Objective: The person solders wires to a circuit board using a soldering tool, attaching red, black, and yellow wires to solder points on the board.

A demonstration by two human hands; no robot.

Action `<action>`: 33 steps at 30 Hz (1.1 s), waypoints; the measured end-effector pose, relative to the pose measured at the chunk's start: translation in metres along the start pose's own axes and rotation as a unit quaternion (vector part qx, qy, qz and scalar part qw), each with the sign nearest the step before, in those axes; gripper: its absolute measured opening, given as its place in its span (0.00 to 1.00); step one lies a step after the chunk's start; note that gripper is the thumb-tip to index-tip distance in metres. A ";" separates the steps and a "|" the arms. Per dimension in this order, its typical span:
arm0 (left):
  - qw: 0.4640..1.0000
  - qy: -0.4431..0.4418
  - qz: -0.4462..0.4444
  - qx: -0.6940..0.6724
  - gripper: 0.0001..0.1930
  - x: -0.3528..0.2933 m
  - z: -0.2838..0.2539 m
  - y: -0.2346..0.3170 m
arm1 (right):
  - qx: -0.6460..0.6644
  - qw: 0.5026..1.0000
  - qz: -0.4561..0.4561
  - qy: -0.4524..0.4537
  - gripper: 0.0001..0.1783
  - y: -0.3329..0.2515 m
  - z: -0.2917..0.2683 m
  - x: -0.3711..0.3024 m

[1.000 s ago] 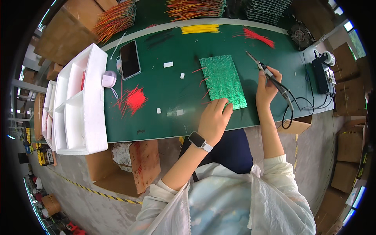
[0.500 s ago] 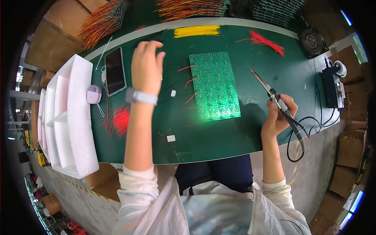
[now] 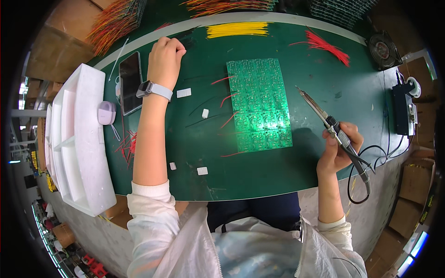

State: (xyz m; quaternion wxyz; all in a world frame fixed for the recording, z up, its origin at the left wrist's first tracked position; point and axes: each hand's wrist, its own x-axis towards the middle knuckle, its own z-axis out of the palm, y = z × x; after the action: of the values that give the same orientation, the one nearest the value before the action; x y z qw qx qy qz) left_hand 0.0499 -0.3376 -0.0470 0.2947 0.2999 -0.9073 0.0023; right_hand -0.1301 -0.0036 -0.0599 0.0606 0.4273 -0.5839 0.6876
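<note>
My right hand (image 3: 340, 147) grips a soldering iron (image 3: 342, 136), its metal tip pointing up and left toward the green circuit board panel (image 3: 259, 104) without touching it. Several short red wires stick out from the panel's left edge, and thin black wires lie beside them. At the back left, my left hand (image 3: 165, 60) has its fingers curled together next to some dark wires (image 3: 186, 38). Whatever those fingers may hold is hidden. A phone (image 3: 130, 81) lies left of that wrist, and my forearm partly covers a pile of red wires (image 3: 131, 146).
Yellow wires (image 3: 237, 29) and red wires (image 3: 327, 46) lie along the back. On the left stands a white foam tray (image 3: 92, 139) beside a lilac case (image 3: 107, 113). A fan (image 3: 384, 50) and a black soldering station (image 3: 402, 111) are at right. Small white pieces dot the green table (image 3: 259, 173).
My left hand has moved slightly up and left, and its fingers have curled in. The soldering iron stays in my right hand. The whole view has shifted a little.
</note>
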 end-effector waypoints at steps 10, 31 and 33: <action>0.997 -0.069 0.045 0.011 0.05 0.022 0.007 -0.010 | -0.014 0.998 -0.028 -0.050 0.19 -0.001 0.003 -0.001; 0.998 -0.049 0.035 -0.009 0.04 0.023 -0.009 0.013 | -0.004 0.999 -0.014 -0.047 0.19 -0.002 0.003 -0.001; 0.981 -0.049 -0.132 -0.137 0.05 0.011 -0.024 0.035 | -0.004 0.999 -0.017 -0.050 0.19 -0.001 0.003 -0.001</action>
State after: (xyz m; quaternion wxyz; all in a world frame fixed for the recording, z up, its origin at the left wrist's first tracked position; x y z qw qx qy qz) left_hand 0.0364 -0.3108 -0.0150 0.2864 0.3731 -0.8648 -0.1757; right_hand -0.1273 -0.0055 -0.0597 0.0449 0.4711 -0.5813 0.6620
